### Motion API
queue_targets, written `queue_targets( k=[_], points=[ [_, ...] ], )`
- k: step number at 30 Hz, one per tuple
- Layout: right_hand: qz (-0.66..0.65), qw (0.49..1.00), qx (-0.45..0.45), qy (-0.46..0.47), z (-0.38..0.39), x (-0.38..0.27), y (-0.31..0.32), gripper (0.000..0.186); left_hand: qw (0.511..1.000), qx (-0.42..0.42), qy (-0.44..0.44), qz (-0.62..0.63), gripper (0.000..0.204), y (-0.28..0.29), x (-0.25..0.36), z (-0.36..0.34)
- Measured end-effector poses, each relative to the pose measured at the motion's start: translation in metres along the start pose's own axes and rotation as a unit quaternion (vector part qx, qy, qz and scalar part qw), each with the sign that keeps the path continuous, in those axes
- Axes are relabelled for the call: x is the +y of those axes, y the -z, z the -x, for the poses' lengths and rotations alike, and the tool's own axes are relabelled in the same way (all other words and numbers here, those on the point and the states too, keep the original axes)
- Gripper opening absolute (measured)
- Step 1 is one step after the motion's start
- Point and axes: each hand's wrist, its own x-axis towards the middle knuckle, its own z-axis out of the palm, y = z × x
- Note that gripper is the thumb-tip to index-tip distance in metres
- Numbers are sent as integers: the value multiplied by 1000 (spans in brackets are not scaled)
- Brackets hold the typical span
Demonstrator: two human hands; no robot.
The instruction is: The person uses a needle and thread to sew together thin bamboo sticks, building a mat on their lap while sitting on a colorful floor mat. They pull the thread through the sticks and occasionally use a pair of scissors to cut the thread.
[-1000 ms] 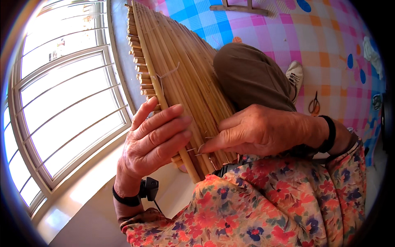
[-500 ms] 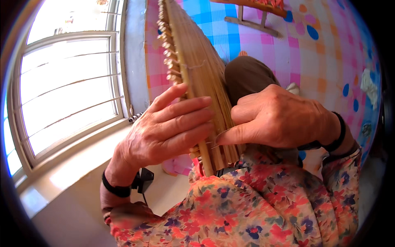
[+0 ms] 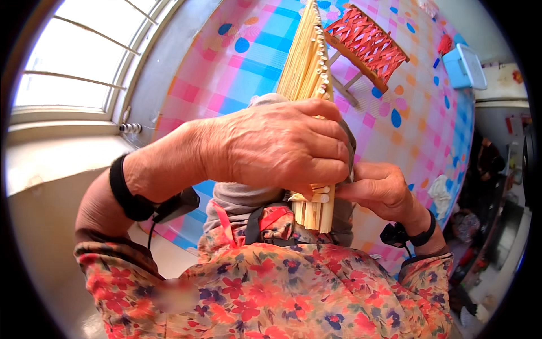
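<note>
A long mat of pale reed sticks (image 3: 299, 73) lies lengthwise over my lap, its cut stick ends lining the right edge. My left hand (image 3: 279, 147) arches over its near part with fingers curled round it, hiding much of the sticks. My right hand (image 3: 384, 192) is closed at the mat's right side, fingertips against it; whatever they pinch is too hidden to make out. A grey-clad leg (image 3: 240, 195) shows under the mat, with red straps (image 3: 223, 217) beside it.
A wooden stand with red woven strips (image 3: 367, 45) is beyond the mat on a checked floor covering (image 3: 226, 85). A blue container (image 3: 460, 68) and white cloth (image 3: 439, 195) lie rightward. A barred window and sill (image 3: 56, 158) border the left; dark clutter fills the far right.
The mat has swung from leaning leftward to angling right, its stick ends now facing right. My left hand has moved over its top; my right hand has shifted to its outer right side.
</note>
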Motion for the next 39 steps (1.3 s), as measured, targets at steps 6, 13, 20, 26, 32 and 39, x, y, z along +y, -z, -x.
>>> queue_targets(
  k=[6, 13, 20, 26, 32, 39],
  points=[
    [10, 997, 50, -51, 11, 2, -3, 24, 999, 27, -19, 16, 35, -21, -15, -6],
    [43, 993, 22, -110, 18, 2, 12, 21, 993, 77, -50, 71, 28, -37, -32, -12],
    [73, 991, 23, -111, 18, -2, 16, 23, 993, 70, -59, 75, 60, -37, -37, -14],
    [96, 990, 26, -104, 16, -6, 15, 24, 995, 44, -60, 71, 58, -34, -36, -16],
    [86, 989, -3, -122, 6, -13, 19, 18, 993, 51, -66, 78, 52, -35, -39, -15],
    [47, 986, -32, -158, 8, -17, 26, 15, 996, 36, -55, 67, 49, -32, -35, -17]
  ],
)
